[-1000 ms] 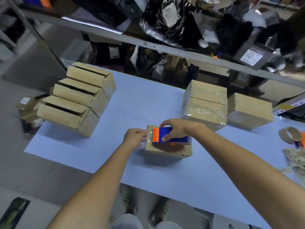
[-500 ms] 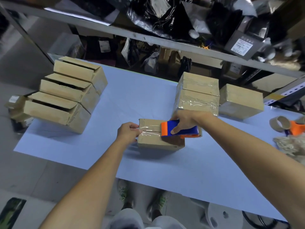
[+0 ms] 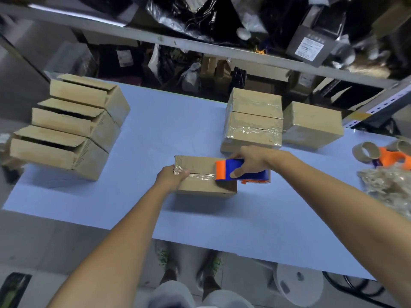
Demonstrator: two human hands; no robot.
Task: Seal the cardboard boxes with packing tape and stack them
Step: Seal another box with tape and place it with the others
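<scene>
Resting near the middle of the blue table, a small cardboard box lies with its flaps closed. A strip of clear tape runs along the top seam from the left edge. The left hand grips the left end of the box, with its fingers curled over the top edge onto the end of the tape. The right hand is clamped on a blue and orange tape dispenser, thumb on the near side and fingers over the top. The dispenser sits on the right part of the box top and overhangs the right edge.

Behind the box and to the right, two taped boxes stand stacked one on the other. A single box sits just beside them on the right. On the left side of the table, three open boxes with loose, untaped flaps sit in a leaning row, each touching the next.

At the right edge of the table lie cardboard tape cores, a second dispenser in orange and a crumpled wad of clear film. A metal shelf crowded with black bags runs behind the table.
</scene>
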